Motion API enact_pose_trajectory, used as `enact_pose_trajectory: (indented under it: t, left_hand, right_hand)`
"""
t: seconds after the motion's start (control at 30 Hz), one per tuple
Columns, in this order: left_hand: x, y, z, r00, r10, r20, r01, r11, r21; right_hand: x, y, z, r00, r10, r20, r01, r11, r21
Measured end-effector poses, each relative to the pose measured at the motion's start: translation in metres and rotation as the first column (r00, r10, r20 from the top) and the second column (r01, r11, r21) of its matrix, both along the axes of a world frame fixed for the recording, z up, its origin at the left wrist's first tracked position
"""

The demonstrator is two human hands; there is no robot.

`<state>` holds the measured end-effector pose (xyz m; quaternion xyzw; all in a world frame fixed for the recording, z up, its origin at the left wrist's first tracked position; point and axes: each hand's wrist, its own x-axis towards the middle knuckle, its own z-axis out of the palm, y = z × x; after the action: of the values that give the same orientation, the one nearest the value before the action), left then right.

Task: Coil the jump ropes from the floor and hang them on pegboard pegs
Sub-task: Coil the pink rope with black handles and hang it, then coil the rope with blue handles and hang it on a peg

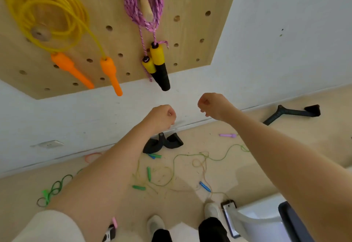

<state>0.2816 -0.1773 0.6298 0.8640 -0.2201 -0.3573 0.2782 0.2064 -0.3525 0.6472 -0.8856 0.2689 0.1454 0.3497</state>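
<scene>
At the bottom edge, two shoes [155,224] stand on the floor [247,165] facing the wall. Just ahead of them, at about 6 o'clock from the hands, lies a tangle of thin ropes [171,177]: green handles [139,187], a blue handle [204,186], and cord that loops out toward 4 o'clock, ending near a purple handle [227,135]. A separate green rope [54,189] is bunched at 8 o'clock, under the left forearm. A black grip thing [162,143] sits against the baseboard.

Above all this, both arms reach out. The left hand [162,116] and right hand [211,105] are each curled into a loose fist, apart from one another, and neither seems to hold anything, though the fingers face away and I can't be sure.

Farther off, at 11 to 12 o'clock from the hands, the pegboard [190,32] already carries a yellow rope [47,13] with orange handles and a pink rope [143,3] coiled over a wooden peg [145,6], handles hanging straight down.

So the remaining work lies below and behind the hands, not in front. The tangle's long run goes left to right across the floor; the right hand looks nearer its blue handle, the left nearer the green bunch. Judging from this, a reach down comes next.
</scene>
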Motion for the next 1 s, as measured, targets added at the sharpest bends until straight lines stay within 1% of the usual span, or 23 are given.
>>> enact_pose_trajectory:
  t: [0.07, 0.13, 0.2, 0.27, 0.37, 0.43, 0.5, 0.67, 0.8, 0.9, 1.0]
  left_hand:
    - [-0.012, -0.016, -0.023, 0.999, -0.027, -0.034, 0.028, 0.999, 0.032]
    - [-0.024, -0.039, -0.049, 0.999, -0.014, -0.052, 0.016, 0.999, 0.044]
    - [-0.036, -0.068, -0.081, 0.998, 0.033, -0.054, -0.030, 0.999, 0.045]
    - [-0.049, -0.095, -0.118, 0.992, 0.108, -0.063, -0.106, 0.994, 0.039]
    - [-0.070, -0.123, -0.187, 0.981, 0.164, -0.106, -0.158, 0.986, 0.058]
    - [-0.085, -0.132, -0.242, 0.980, 0.160, -0.119, -0.149, 0.984, 0.097]
    - [-0.100, -0.135, -0.302, 0.981, 0.157, -0.116, -0.140, 0.980, 0.140]
    - [-0.142, -0.125, -0.462, 0.984, 0.110, -0.139, -0.072, 0.965, 0.252]
    - [-0.178, -0.102, -0.583, 0.983, 0.098, -0.155, -0.046, 0.951, 0.306]
    - [-0.201, -0.083, -0.654, 0.981, 0.099, -0.164, -0.042, 0.948, 0.316]
    - [-0.218, -0.067, -0.703, 0.978, 0.124, -0.169, -0.070, 0.954, 0.291]
  right_hand:
    - [-0.014, -0.023, -0.030, 0.999, -0.006, -0.040, 0.007, 1.000, 0.015]
    - [-0.030, -0.048, -0.064, 0.998, -0.029, -0.057, 0.031, 0.999, 0.030]
    - [-0.049, -0.075, -0.103, 0.993, -0.055, -0.100, 0.061, 0.997, 0.052]
    - [-0.067, -0.101, -0.146, 0.987, -0.033, -0.160, 0.037, 0.999, 0.022]
    - [-0.096, -0.132, -0.217, 0.961, -0.021, -0.277, 0.014, 1.000, -0.028]
    - [-0.114, -0.143, -0.272, 0.941, 0.000, -0.338, -0.007, 1.000, -0.020]
    - [-0.133, -0.147, -0.333, 0.930, 0.017, -0.367, -0.018, 1.000, 0.000]
    - [-0.180, -0.126, -0.505, 0.888, 0.113, -0.446, -0.048, 0.987, 0.154]
    - [-0.219, -0.079, -0.635, 0.848, 0.245, -0.469, -0.160, 0.964, 0.214]
    - [-0.235, -0.043, -0.710, 0.804, 0.310, -0.508, -0.260, 0.951, 0.168]
    - [-0.249, -0.020, -0.759, 0.785, 0.285, -0.551, -0.329, 0.944, 0.019]
